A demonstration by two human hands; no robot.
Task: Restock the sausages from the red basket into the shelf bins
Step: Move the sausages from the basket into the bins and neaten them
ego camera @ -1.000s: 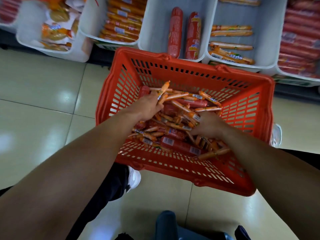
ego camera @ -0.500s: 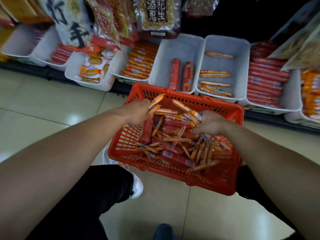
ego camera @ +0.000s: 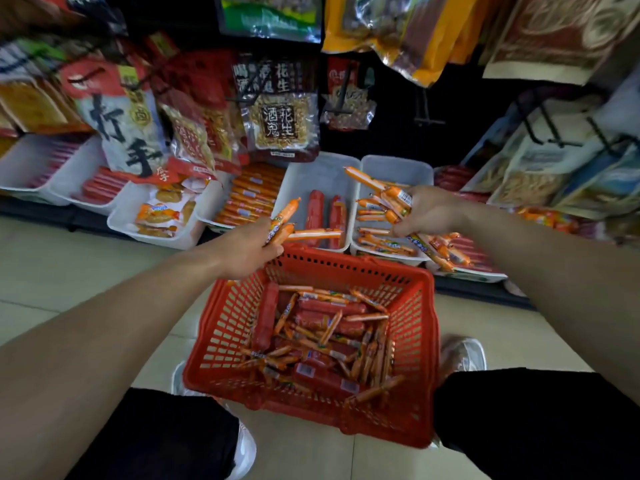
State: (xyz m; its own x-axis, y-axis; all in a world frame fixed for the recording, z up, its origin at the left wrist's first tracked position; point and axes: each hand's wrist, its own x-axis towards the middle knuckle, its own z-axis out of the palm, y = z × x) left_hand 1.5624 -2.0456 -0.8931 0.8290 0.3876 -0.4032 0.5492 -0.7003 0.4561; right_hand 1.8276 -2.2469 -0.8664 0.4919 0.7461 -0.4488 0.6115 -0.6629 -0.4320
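The red basket (ego camera: pixel 420 358) stands on the floor between my feet, holding several thin orange sausages (ego camera: pixel 367 355) and thicker red ones. My left hand (ego camera: pixel 249 249) grips a few thin orange sausages (ego camera: pixel 285 221) above the basket's far rim. My right hand (ego camera: pixel 427 211) grips a larger bunch of orange sausages (ego camera: pixel 388 194) over a white shelf bin (ego camera: pixel 398 168) that holds similar orange sausages. The white bin (ego camera: pixel 301 181) to its left holds two thick red sausages (ego camera: pixel 325 214).
More white bins line the low shelf: orange sausages (ego camera: pixel 251 199), snack packs (ego camera: pixel 157 216), red sausages (ego camera: pixel 100 187) at left and red sausages (ego camera: pixel 465 244) at right. Snack bags (ego camera: pixel 277 116) hang above the bins. My shoes (ego camera: pixel 462 353) flank the basket on the tiled floor.
Both hands lifted out of the basket with bunches of orange sausages. The right hand moved forward over the orange-sausage bin; the left rose to the basket's far rim. The view tilted up.
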